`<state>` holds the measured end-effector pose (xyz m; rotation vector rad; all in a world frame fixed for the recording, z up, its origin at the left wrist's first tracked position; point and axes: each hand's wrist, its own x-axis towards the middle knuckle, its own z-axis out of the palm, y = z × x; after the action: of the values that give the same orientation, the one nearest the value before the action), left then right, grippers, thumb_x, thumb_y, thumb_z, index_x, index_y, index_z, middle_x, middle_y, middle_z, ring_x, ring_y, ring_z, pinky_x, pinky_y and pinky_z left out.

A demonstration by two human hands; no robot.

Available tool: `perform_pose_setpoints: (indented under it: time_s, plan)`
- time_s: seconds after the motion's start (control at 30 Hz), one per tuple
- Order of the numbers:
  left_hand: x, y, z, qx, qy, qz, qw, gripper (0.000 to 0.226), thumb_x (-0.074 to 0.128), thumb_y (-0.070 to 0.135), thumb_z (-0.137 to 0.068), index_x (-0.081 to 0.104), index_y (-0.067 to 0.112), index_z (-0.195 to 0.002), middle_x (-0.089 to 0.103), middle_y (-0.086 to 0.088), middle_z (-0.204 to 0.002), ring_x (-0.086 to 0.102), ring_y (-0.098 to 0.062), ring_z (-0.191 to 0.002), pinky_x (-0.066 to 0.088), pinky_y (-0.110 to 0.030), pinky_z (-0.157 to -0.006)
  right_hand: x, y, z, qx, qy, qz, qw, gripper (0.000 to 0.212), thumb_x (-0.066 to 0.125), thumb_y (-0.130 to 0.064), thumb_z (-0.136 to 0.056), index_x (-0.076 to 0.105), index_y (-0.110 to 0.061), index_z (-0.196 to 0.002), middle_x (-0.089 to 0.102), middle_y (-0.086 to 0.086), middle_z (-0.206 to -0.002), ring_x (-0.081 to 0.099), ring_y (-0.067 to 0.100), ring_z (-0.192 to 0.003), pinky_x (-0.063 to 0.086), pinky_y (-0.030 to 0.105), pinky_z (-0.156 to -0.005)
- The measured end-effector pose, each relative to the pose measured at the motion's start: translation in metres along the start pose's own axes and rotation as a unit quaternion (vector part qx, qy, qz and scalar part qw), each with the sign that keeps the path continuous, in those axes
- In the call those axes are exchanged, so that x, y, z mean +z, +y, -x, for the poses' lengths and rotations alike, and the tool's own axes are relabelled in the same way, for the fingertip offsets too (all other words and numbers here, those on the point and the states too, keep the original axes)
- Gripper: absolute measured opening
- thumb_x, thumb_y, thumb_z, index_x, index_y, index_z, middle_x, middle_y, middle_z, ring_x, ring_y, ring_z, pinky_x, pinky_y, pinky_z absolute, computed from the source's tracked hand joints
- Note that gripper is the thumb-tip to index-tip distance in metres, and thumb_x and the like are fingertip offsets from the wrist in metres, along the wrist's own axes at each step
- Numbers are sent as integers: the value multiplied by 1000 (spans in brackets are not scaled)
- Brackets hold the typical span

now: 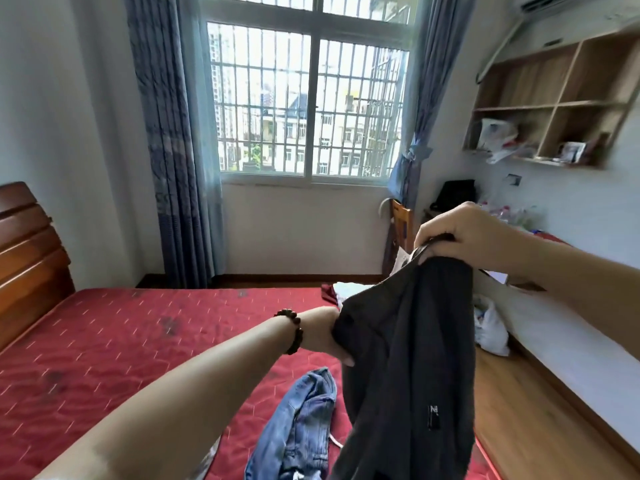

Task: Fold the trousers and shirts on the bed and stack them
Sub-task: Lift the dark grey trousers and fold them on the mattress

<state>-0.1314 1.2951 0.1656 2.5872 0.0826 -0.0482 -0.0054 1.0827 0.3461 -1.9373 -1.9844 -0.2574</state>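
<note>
A dark grey garment (pixel 412 358) hangs in the air above the right side of the red bed (pixel 138 341). My right hand (pixel 460 233) pinches its top edge, held high. My left hand (pixel 332 337), with a bead bracelet on the wrist, grips the garment's left side lower down; its fingers are partly hidden in the cloth. A crumpled pair of blue jeans (pixel 298 431) lies on the bed below the hanging garment. Near the bed's far right corner lie a dark red and a white piece of cloth (pixel 337 291), mostly hidden.
A wooden headboard (pixel 27 258) stands at the left. A barred window with blue curtains (pixel 308 98) fills the far wall. To the right are a wood floor, a white plastic bag (pixel 490 327), a chair (pixel 400 226), a cluttered desk and wall shelves (pixel 554 105).
</note>
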Motion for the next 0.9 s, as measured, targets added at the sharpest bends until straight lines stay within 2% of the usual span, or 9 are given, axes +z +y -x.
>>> perform_pose_setpoints:
  time_s: [0.13, 0.33, 0.4, 0.5, 0.63, 0.7, 0.8, 0.87, 0.9]
  plan:
    - [12, -8, 7, -28, -33, -118, 992, 46, 79, 32, -75, 63, 9, -112, 68, -7, -106, 63, -24, -93, 48, -27, -76, -13, 12, 3, -1, 32, 26, 999, 5, 75, -19, -75, 76, -15, -77, 70, -14, -71, 63, -6, -72, 38, 1, -68]
    - [-11, -35, 29, -78, -46, -235, 968, 21, 64, 26, -84, 66, 7, -92, 69, -11, -92, 64, -28, -84, 45, -29, -68, -47, 40, 12, 55, 73, 74, 993, 4, 76, -12, -77, 76, -16, -78, 72, -4, -73, 61, 7, -80, 39, 7, -69]
    - [-32, -42, 36, -83, -10, -253, 964, 19, 63, 26, -82, 66, 11, -94, 69, -8, -95, 64, -28, -91, 47, -29, -72, -48, 49, 15, 65, 64, 96, 991, 3, 77, -17, -76, 75, -14, -77, 71, -2, -71, 61, 9, -75, 41, 12, -69]
    - [-81, -48, 51, -77, 98, -291, 949, 26, 66, 32, -81, 65, 16, -102, 67, -4, -103, 62, -25, -98, 44, -29, -81, -45, 61, 16, 68, 28, 150, 986, 17, 80, -23, -73, 71, -9, -70, 65, 1, -63, 61, 18, -66, 46, 36, -67]
    - [-162, -43, 70, -89, 250, -361, 894, 25, 68, 34, -83, 63, 15, -98, 60, -3, -96, 61, -31, -93, 44, -33, -84, -44, 79, 10, 40, -37, 195, 979, 38, 69, -41, -72, 62, -7, -59, 51, -4, -60, 52, 19, -67, 40, 33, -65]
    - [-205, -25, 77, -68, 321, -371, 869, 20, 70, 29, -83, 60, 13, -87, 53, 0, -82, 60, -33, -86, 41, -36, -80, -52, 86, -2, 17, 0, 239, 971, 40, 62, -46, -74, 57, -10, -56, 48, -4, -61, 52, 21, -66, 38, 30, -63]
    - [-258, 0, 86, 33, 458, -392, 797, 23, 77, 18, -76, 56, 9, -73, 55, -8, -66, 60, -34, -68, 43, -36, -67, -68, 97, -19, 8, 145, 273, 951, 42, 58, -45, -78, 65, -5, -66, 50, -2, -68, 56, 27, -69, 47, 37, -65]
    - [-269, 3, 91, 61, 460, -416, 782, 22, 77, 19, -77, 59, 7, -75, 61, -12, -70, 61, -34, -66, 47, -37, -67, -63, 99, -24, 28, 162, 277, 947, 46, 56, -47, -80, 68, -3, -70, 53, 0, -69, 58, 28, -73, 49, 40, -69]
    - [-267, -1, 93, 52, 425, -429, 795, 21, 75, 22, -79, 61, 8, -77, 61, -11, -75, 61, -33, -69, 47, -35, -69, -57, 99, -26, 38, 111, 292, 949, 47, 57, -48, -81, 69, -3, -71, 57, 3, -71, 60, 29, -77, 48, 40, -73]
